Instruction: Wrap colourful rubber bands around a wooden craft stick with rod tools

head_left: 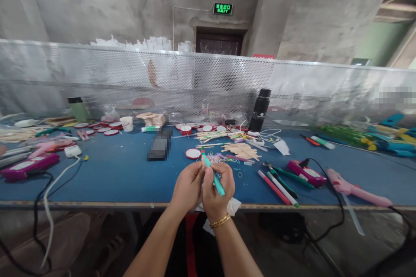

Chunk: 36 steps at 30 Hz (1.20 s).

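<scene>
Marker (218, 185), teal, clamped in the right hand (220, 181), thumb and fingers closed around its barrel. Slim stick (203, 152) pinched in the left hand (190, 181), tip banded red and green, just beside the upper end of the marker; contact too small to tell. Hands together, touching, above the near edge of a blue table (113, 177), around the middle.

Containers along the back: white paper cup (126, 124), upright, left of centre, contents hidden by its wall. Farther left, green bottle (79, 111), upright, dark lid on, inside hidden. Between these two, crumpled clear bag (110, 114), contents too blurred to tell. Right of centre, tall black bottle (261, 112), capped, near the perforated metal screen (227, 80), contents likewise hidden.

Just beyond the hands, loose pile of small coloured loops (218, 158), spilled on bare tabletop. Beside it on the left, white disc (193, 153) with red rim; on the right, scattered wooden sticks (242, 151).
</scene>
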{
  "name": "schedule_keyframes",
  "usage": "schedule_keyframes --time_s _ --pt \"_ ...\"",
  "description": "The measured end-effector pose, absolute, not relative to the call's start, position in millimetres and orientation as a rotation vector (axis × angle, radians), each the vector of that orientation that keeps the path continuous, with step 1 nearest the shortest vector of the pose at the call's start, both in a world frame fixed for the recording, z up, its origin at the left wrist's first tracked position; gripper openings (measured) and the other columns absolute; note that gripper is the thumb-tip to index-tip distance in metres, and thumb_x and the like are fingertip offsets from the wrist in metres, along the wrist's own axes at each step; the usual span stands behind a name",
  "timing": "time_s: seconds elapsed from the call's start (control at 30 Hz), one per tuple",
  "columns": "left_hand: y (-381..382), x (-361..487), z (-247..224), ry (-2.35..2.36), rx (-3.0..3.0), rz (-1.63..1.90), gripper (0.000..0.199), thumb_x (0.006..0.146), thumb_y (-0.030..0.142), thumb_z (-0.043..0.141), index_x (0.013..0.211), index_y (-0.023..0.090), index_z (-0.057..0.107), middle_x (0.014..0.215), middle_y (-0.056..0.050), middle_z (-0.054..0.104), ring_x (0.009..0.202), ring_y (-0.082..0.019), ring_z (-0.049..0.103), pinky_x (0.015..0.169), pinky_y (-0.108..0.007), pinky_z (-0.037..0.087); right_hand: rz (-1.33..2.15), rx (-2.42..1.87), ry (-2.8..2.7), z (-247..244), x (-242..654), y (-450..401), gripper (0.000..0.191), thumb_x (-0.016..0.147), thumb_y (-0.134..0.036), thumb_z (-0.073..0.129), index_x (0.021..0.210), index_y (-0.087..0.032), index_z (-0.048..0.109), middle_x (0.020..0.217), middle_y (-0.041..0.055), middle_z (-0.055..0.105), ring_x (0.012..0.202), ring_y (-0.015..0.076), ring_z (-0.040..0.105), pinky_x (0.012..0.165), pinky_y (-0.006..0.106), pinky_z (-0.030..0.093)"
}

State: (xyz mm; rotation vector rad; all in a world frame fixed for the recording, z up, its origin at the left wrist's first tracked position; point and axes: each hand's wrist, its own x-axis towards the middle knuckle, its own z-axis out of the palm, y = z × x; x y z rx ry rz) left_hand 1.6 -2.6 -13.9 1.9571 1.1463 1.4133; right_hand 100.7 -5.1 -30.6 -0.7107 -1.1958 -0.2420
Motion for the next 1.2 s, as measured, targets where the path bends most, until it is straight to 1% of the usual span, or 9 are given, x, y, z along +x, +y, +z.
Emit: schedule_keyframes --time_s 0.1,0.3,0.57,0.77,1.0,1.2 --pt "-2.0 1.5 -14.6 1.142 1.958 1.413 0.041 0.107 0.046 0.047 0.078 0.02 0.06 0.081 -0.002 0.066 0.076 -0.018 0.056 0.068 -0.026 0.041 -0.245 -0.717 -1.168 -31.0 100.6 -5.2 0.009 0.101 -0.021 0.057 0.093 -0.023 0.059 0.085 -0.0002 0.067 0.076 0.0163 0.065 0.078 0.035 0.053" --pt "-0.9 0.7 -16.9 1.146 1.96 1.411 0.038 0.106 0.043 0.048 0.077 0.02 0.058 0.077 0.0 0.063 0.072 -0.018 0.054 0.068 -0.026 0.041 -0.234 -0.672 -1.219 -30.7 100.9 -5.6 0.005 0.101 -0.02 0.058 0.096 -0.023 0.059 0.086 -0.0001 0.068 0.079 0.0161 0.066 0.079 0.034 0.055" --pt "-3.7 2.3 -12.0 1.127 1.956 1.409 0.04 0.107 0.045 0.047 0.079 0.019 0.061 0.082 -0.002 0.066 0.077 -0.018 0.056 0.071 -0.027 0.041 -0.236 -0.714 -1.168 -32.5 101.1 -4.6 0.008 0.101 -0.021 0.058 0.094 -0.023 0.059 0.086 0.0001 0.066 0.078 0.0167 0.065 0.079 0.035 0.053" --pt "-3.0 1.5 -14.0 1.14 1.948 1.407 0.037 0.105 0.042 0.048 0.078 0.02 0.06 0.078 0.0 0.063 0.073 -0.017 0.053 0.068 -0.027 0.039 -0.229 -0.689 -1.218 -31.8 100.4 -5.3 0.006 0.101 -0.022 0.058 0.096 -0.023 0.06 0.088 0.0006 0.068 0.08 0.0167 0.066 0.08 0.036 0.055" --pt "-3.0 2.4 -12.4 1.125 1.966 1.406 0.042 0.107 0.046 0.046 0.079 0.019 0.062 0.082 -0.002 0.068 0.079 -0.019 0.058 0.072 -0.027 0.042 -0.241 -0.744 -1.15 -34.0 101.1 -3.5 0.01 0.102 -0.023 0.057 0.093 -0.022 0.06 0.086 0.0009 0.067 0.079 0.0168 0.065 0.079 0.035 0.053" --pt "-3.4 2.1 -11.9 1.109 1.971 1.421 0.042 0.107 0.046 0.045 0.079 0.019 0.06 0.081 -0.001 0.065 0.077 -0.018 0.056 0.071 -0.027 0.04 -0.24 -0.695 -1.163 -31.9 101.5 -5.7 0.009 0.102 -0.021 0.056 0.093 -0.023 0.058 0.084 -0.0003 0.065 0.076 0.0158 0.063 0.078 0.035 0.053"
